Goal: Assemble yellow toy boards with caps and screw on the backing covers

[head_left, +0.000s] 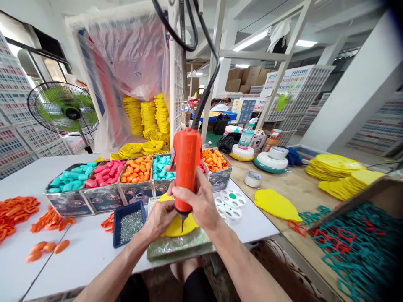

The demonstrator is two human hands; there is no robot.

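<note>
An orange electric screwdriver (186,161) stands upright in the middle of the view, and my right hand (203,201) is wrapped round its lower body. Its bit points down at a flat yellow plastic piece (179,228). My left hand (161,216) is closed beside the screwdriver's nose, fingertips pinched over the yellow piece; what they hold is hidden. Beneath the piece is a box-like block (179,247) wrapped in clear film. A dark blue tray (117,228) of small metal screws (131,226) sits left of my left hand.
Behind my hands runs a row of boxes (103,201) holding teal, pink and orange plastic parts. Orange pieces (15,214) lie at left. White pieces with round holes (231,203), a tape roll (252,179) and yellow sheets (275,203) are at right. A black cable (206,92) hangs overhead.
</note>
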